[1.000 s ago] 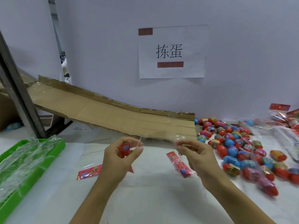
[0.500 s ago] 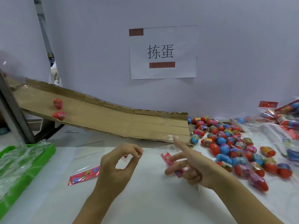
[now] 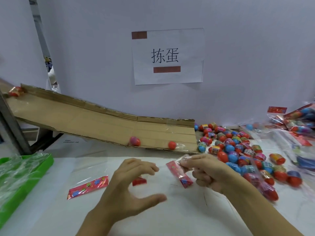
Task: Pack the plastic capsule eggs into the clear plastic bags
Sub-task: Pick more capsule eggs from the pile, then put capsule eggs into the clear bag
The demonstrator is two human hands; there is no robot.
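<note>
White tabletop [image 3: 170, 218]: right hand [image 3: 209, 171] pinches a clear bag [image 3: 179, 172] beside the egg pile [image 3: 238, 150]; left hand [image 3: 131, 186], farther away, spreads empty.

A white paper sheet [image 3: 167, 56] taped to the wall bore two large black Chinese characters, 拣蛋, with a brown-red bar above at its left corner and another below them. Small grey print on the white surface under the cardboard ramp [image 3: 109, 123] was too faint to read, as were the egg wrappers
</note>
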